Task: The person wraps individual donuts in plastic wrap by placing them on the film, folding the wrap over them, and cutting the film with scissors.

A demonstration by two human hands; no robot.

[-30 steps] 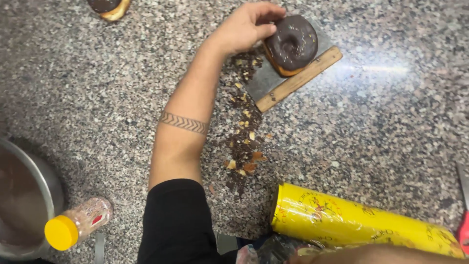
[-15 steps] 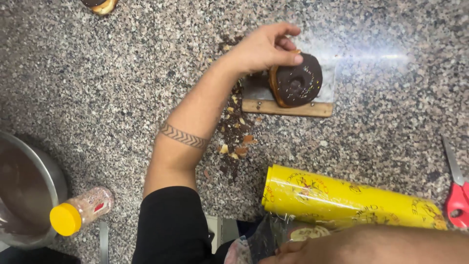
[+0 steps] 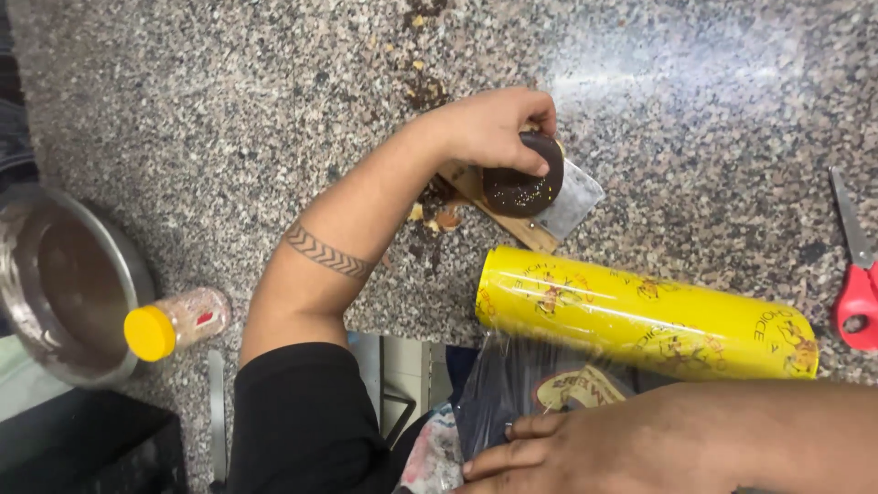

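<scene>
The left grip (image 3: 494, 128) is clamped on the chocolate doughnut (image 3: 521, 183), already sprinkled, atop the scraper (image 3: 553, 206); the right grip (image 3: 585, 448) pinches a dark plastic bag (image 3: 521, 389), nothing packed yet.

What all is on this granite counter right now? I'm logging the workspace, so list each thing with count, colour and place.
doughnut: one, chocolate-glazed with sprinkles, on the scraper at centre.
scraper: one, metal blade with wooden handle, under the doughnut.
crumbs: scattered, brown, left of the scraper and further up the counter.
film roll: one, yellow, lying below the doughnut.
scissors: one pair, red handles, right edge.
sprinkle bottle: one, clear with yellow cap, on its side at lower left.
metal bowl: one, chocolate-smeared inside, left edge.
dark plastic bag: one, bottom centre.
left hand: grip on the doughnut.
right hand: on the bag.
</scene>
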